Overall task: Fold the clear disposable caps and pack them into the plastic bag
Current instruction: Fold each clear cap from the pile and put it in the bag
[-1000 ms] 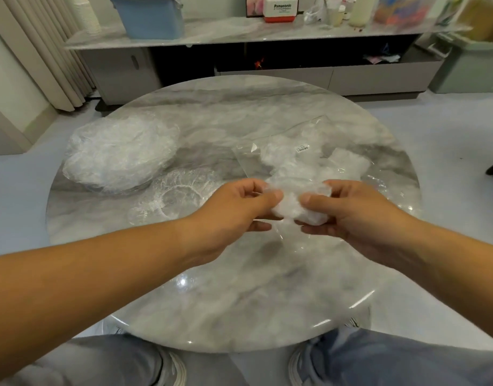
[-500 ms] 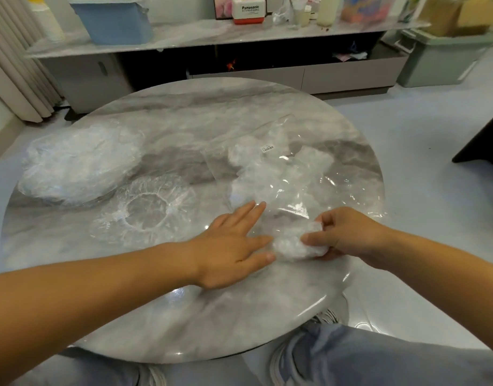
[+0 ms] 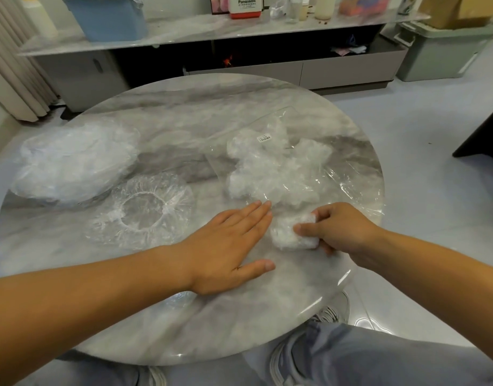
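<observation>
The right hand (image 3: pixel 342 229) pinches a folded cap (image 3: pixel 291 234) at the near edge of the plastic bag (image 3: pixel 281 168) on the tabletop (image 3: pixel 211 324), while the left hand (image 3: pixel 228 246) lies flat and loose beside it, holding nothing.

At the top centre of the frame, a red-and-white box (image 3: pixel 245 6) on the long shelf (image 3: pixel 184 29) reads "Panasonic" in dark letters; smaller print beneath it is too fine to read. A small white sticker (image 3: pixel 264 138) on the plastic bag (image 3: pixel 337 174), right of centre, carries illegible print.
</observation>
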Action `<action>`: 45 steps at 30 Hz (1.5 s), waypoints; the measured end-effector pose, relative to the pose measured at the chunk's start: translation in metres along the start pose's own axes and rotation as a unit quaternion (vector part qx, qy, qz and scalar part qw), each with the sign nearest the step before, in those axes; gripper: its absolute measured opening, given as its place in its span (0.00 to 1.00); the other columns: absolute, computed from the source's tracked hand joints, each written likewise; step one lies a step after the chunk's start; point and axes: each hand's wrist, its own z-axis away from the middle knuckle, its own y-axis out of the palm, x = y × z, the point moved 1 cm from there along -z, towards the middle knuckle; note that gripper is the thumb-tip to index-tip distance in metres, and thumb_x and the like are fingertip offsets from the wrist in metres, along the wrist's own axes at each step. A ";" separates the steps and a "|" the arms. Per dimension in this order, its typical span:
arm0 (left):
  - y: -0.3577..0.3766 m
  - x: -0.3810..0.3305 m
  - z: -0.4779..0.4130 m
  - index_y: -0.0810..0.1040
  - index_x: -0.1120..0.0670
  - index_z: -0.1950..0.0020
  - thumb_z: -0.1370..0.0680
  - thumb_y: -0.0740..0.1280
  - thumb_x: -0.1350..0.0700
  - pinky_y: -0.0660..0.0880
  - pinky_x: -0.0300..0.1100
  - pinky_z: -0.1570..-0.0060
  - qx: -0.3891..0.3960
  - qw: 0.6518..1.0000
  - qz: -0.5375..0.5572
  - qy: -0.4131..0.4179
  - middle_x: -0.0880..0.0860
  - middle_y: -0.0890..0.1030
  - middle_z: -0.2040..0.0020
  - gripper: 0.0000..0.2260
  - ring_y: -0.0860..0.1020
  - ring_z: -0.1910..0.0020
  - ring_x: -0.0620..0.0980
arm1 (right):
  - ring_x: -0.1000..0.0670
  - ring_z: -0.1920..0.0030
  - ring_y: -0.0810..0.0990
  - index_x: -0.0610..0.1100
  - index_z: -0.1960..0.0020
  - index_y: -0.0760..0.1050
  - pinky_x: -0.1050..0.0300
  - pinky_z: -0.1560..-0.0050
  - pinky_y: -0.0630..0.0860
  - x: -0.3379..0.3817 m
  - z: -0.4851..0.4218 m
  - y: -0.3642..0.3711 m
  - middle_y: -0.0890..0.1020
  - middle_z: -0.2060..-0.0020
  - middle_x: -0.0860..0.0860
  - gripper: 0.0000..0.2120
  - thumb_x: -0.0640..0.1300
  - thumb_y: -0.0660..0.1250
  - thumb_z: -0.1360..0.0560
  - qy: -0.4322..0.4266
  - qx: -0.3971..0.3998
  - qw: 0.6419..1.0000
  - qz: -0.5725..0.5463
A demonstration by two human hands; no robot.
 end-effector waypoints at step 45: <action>0.010 -0.004 0.011 0.38 0.51 0.18 0.20 0.46 0.32 0.38 0.45 0.21 0.010 0.997 0.053 0.062 0.48 0.37 0.18 0.38 0.35 0.20 0.42 | 0.32 0.32 0.74 0.28 0.30 0.65 0.41 0.29 0.70 0.033 0.004 0.044 0.77 0.37 0.30 0.39 0.61 0.65 0.23 0.125 0.167 0.836 -0.507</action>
